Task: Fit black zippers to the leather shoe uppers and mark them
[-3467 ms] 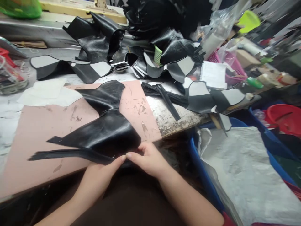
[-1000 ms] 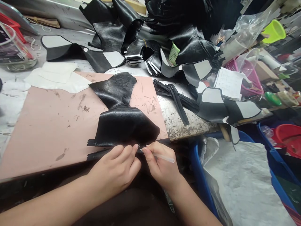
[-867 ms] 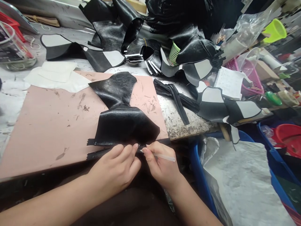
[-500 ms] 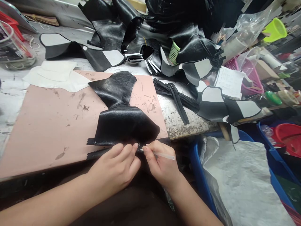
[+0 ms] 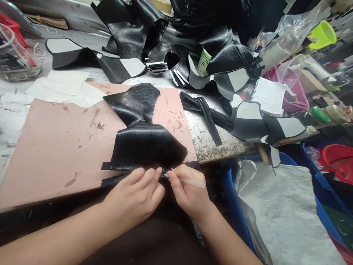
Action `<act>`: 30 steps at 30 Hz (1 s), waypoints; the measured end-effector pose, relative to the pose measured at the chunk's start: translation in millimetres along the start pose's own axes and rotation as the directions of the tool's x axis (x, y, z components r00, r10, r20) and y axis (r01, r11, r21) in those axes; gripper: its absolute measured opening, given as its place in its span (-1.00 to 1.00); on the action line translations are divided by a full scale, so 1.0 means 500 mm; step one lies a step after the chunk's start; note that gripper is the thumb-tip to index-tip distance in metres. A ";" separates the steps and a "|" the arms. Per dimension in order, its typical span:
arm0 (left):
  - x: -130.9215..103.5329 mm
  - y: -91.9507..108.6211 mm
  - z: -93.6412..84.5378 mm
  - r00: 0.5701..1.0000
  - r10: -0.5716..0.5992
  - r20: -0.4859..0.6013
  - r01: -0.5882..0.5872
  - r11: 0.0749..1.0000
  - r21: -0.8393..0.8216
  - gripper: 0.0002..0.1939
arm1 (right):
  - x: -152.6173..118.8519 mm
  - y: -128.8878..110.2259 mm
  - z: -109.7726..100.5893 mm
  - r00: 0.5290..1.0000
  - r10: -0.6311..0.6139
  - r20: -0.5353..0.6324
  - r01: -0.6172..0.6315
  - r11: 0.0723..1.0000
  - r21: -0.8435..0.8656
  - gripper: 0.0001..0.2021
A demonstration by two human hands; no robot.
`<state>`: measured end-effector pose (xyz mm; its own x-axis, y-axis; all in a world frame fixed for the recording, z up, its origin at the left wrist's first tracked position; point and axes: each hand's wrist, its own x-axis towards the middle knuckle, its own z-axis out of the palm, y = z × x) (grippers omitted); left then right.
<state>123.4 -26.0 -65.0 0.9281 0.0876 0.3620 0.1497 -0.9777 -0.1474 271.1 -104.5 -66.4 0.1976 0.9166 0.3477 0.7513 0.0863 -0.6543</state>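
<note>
A shiny black leather piece, narrow at its middle, lies on the pink board. Along its near edge runs a black zipper, whose ends stick out past the leather on both sides. My left hand is closed on the zipper by that edge, fingers curled and thumb pressed in. Just to its right, my right hand grips a slim, whitish translucent pen, tip pointing left at the zipper. The fingertips partly hide the spot where the pen meets the zipper.
White sheets overlap the board's far left corner. Several black zippers lie to the right, beside black-and-white cut pieces. Black leather pieces are heaped behind. A blue bin with a pale sack stands off the table's right edge.
</note>
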 end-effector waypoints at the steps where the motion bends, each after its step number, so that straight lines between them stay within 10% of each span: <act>1: 0.000 0.000 0.000 1.000 -0.001 -0.004 0.001 1.000 -0.001 -0.71 | 0.000 0.000 0.001 1.000 -0.001 -0.003 0.001 1.000 -0.001 -0.79; 30: 0.000 0.000 0.000 1.000 0.007 -0.018 -0.007 1.000 -0.002 -0.69 | -0.004 0.006 0.008 0.995 -0.006 -0.095 0.008 1.000 0.027 -0.81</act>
<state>123.5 -26.1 -64.9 0.9229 0.0770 0.3773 0.1421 -0.9788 -0.1477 270.4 -104.8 -71.6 0.2524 0.8747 0.4137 0.7357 0.1042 -0.6692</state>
